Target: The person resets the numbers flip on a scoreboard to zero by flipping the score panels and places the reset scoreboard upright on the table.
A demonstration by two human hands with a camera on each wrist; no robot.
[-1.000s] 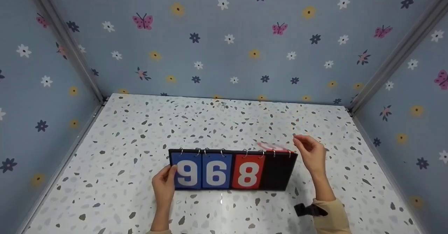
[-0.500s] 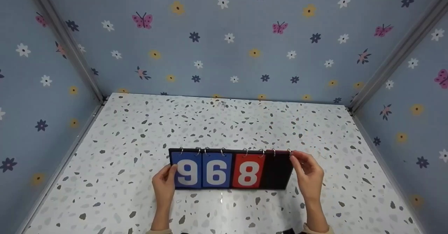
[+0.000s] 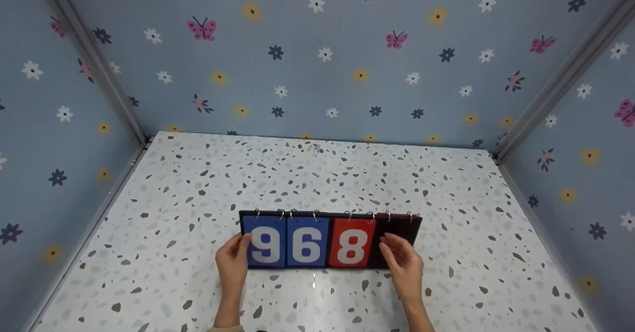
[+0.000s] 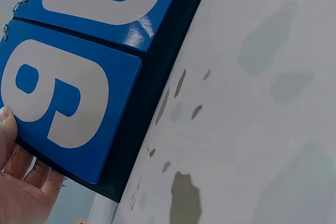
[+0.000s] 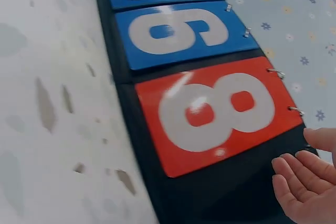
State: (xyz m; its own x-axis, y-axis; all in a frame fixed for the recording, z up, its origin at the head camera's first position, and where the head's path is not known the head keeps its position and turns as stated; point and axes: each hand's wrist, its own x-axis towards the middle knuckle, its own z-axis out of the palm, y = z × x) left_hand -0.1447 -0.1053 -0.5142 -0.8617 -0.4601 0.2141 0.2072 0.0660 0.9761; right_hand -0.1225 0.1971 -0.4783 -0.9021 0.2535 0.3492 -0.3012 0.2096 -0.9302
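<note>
A black flip scoreboard stands propped on the table, with number cards on metal rings along its top edge. Two blue cards, a 9 and a 6, face me at the left, followed by a red 8 card. The fourth place, at the right, shows bare black backing. My left hand grips the left edge, thumb on the 9 card in the left wrist view. In front of the black backing is my right hand, fingers loosely bent and holding nothing; whether the fingertips touch it I cannot tell.
A white speckled table lies under the scoreboard. Blue flowered panels enclose it at the back and both sides, with grey metal posts at the corners. A thin red edge shows behind the scoreboard's top right.
The red card at the far right went over the back. My right hand came down from above the top right corner, past the right edge, to the black backing. My left hand stayed put.
</note>
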